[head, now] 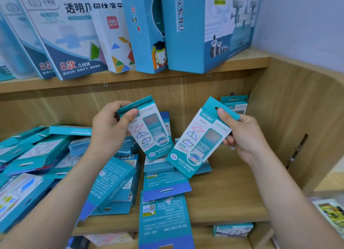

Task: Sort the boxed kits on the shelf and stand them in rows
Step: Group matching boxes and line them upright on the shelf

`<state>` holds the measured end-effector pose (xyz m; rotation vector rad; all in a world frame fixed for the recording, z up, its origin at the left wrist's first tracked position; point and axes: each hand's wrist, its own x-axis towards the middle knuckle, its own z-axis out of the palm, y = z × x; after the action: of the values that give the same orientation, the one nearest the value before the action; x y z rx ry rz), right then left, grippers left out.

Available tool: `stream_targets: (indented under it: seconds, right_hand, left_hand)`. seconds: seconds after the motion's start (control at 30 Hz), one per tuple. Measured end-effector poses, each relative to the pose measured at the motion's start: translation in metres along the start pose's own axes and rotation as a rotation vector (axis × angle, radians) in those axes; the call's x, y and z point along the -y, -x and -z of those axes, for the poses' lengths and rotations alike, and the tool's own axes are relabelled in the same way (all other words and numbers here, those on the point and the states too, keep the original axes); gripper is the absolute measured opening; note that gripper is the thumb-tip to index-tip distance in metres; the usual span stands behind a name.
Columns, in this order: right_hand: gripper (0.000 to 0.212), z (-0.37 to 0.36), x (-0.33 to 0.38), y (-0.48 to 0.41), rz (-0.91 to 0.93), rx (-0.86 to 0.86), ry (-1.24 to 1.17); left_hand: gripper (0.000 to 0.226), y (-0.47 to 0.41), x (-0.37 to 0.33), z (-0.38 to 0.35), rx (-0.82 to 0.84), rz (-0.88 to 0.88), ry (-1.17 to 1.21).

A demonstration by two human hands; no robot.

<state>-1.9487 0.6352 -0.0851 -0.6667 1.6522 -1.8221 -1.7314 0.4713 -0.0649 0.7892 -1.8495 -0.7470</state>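
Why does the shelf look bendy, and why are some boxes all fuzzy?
Head view: the wide lens bows the shelf edge; the left box, in the left hand, looks smeared, probably from moving; the right box, in the right hand, is sharper, its S-335 readable; the pile blurs toward the left edge; light is soft, with no strong glare.

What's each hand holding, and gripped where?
Left hand pinches the left kit by its hanger-tab end; right hand pinches the right kit the same way.
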Motion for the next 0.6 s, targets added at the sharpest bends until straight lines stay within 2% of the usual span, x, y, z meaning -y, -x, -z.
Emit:
stream_targets:
  seconds: [0.2, 0.33, 0.4, 0.6]
  right_hand:
    - [0.032, 0.002, 0.007, 0.007, -0.05, 0.038, 0.021]
    - [0.033, 0.009, 0.014, 0.009, -0.05, 0.108, 0.051]
    - [0.033, 0.014, 0.019, 0.014, -0.028, 0.119, 0.074]
    - [0.014, 0.038, 0.035, 0.043, 0.151, 0.052, 0.2]
  left_hand:
    - [0.011, 0.009, -0.009, 0.001, 0.018, -0.048, 0.049]
    - [0.01, 0.011, -0.015, -0.006, 0.042, -0.016, 0.119]
    - [0.008, 0.01, -0.015, -0.008, 0.055, 0.013, 0.146]
    - [0.003, 0.004, -0.011, -0.027, 0.013, 0.056, 0.222]
